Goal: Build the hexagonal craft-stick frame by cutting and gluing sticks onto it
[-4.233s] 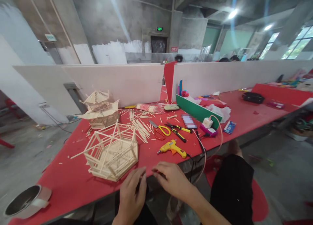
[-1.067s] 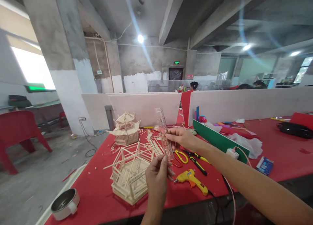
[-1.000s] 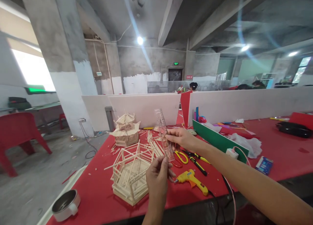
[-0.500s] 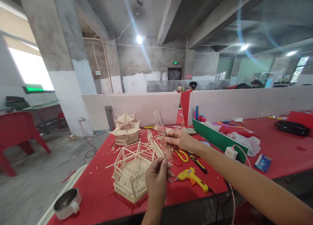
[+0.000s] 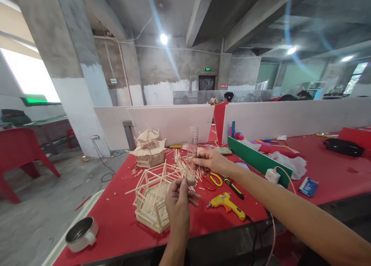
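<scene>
My right hand point(image 5: 213, 161) grips a clear ruler point(image 5: 193, 139) by its right edge between thumb and fingers, holding it nearly upright above the table. At the ruler's lower end, my left hand point(image 5: 179, 199) pinches with thumb and forefinger, its other fingers loosely extended; any small thing in that pinch is hidden. Just behind and left of this hand stands an open hexagonal frame of thin wooden sticks point(image 5: 149, 196), partly covered by it. Loose wooden sticks point(image 5: 177, 156) lie scattered beyond the ruler. A finished-looking stick pavilion model point(image 5: 149, 148) stands farther back.
On the red table point(image 5: 116, 227) lie a yellow glue gun point(image 5: 227, 205), scissors point(image 5: 216, 179) and a black-and-yellow cutter point(image 5: 234, 188) at right. A green board point(image 5: 257, 158) stands behind them. A white mug point(image 5: 82, 235) sits at front left. White partitions point(image 5: 174, 125) line the back.
The ruler has turned from a slant to nearly upright, its lower end shifting left. My left hand has moved slightly left with it. The view has tilted a little.
</scene>
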A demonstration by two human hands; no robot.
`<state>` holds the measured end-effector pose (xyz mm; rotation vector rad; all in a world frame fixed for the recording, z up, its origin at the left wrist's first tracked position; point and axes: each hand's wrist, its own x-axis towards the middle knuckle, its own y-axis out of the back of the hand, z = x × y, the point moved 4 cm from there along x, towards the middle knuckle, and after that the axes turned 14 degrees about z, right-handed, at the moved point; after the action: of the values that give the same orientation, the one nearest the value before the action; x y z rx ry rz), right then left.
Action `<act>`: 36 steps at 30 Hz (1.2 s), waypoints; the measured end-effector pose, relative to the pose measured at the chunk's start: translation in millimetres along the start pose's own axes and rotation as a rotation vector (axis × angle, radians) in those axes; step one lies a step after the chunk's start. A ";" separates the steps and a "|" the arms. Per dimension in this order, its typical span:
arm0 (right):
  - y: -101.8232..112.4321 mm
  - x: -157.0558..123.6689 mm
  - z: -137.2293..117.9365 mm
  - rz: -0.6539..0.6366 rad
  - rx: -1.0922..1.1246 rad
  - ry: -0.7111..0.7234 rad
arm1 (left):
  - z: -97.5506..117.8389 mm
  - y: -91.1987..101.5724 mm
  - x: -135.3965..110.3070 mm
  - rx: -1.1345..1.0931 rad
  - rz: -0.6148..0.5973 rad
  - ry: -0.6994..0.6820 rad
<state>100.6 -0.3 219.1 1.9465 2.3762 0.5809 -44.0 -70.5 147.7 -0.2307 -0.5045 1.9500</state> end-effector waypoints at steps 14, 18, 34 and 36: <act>39.3 -24.7 -47.8 0.073 -0.740 0.563 | 30.9 33.5 16.2 0.326 -0.074 -0.239; 21.9 -27.5 -11.8 -0.109 -0.603 0.380 | 30.8 48.5 18.6 0.298 -0.032 -0.135; -3.9 -4.9 65.5 0.091 -0.343 -0.104 | 61.6 113.2 50.0 0.484 0.404 -0.515; -6.9 -10.3 70.2 0.080 -0.272 -0.192 | 62.4 113.1 52.1 0.497 0.412 -0.520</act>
<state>113.4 8.0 149.5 1.8900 1.9976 0.6490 -182.8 -78.3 156.2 0.5425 -0.2945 2.4766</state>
